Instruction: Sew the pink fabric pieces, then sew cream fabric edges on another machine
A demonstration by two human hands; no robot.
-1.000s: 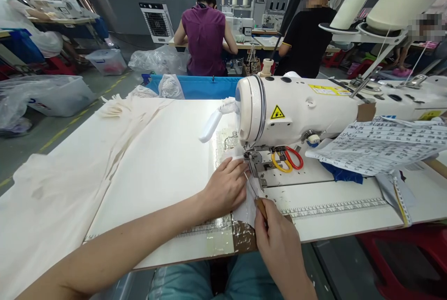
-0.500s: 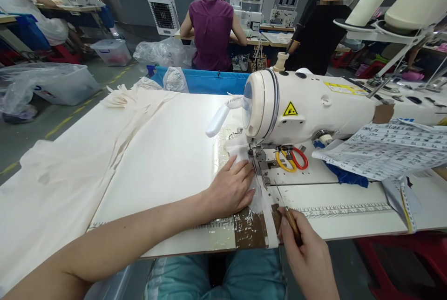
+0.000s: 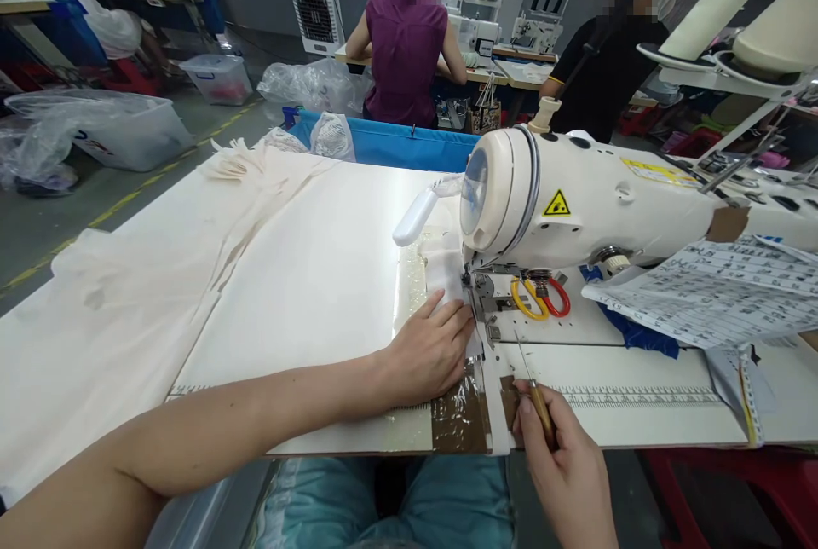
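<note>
My left hand (image 3: 429,355) lies flat, fingers stretched forward, on a small white fabric piece (image 3: 442,266) beside the needle area of a white sewing machine (image 3: 575,199). Part of the fabric is hidden under the palm. My right hand (image 3: 566,455) grips the wooden handle of an awl (image 3: 540,408), its thin metal tip pointing away from me over the table. A narrow white strip (image 3: 494,413) runs between my hands from the machine to the table's front edge. Yellow-and-red scissors (image 3: 540,297) rest on the machine bed, beyond the awl's tip.
Cream fabric (image 3: 121,293) covers the table's left side. A handwritten paper (image 3: 716,285) and blue cloth (image 3: 639,338) lie at right. Thread cones (image 3: 722,3) stand above the machine. A blue cloth bin (image 3: 409,144) borders the far edge; co-workers sit beyond.
The view has shifted slightly. The white fabric reaches farther past the needle area, and my left fingers lie a little nearer to me relative to the machine. The right hand still holds the awl.
</note>
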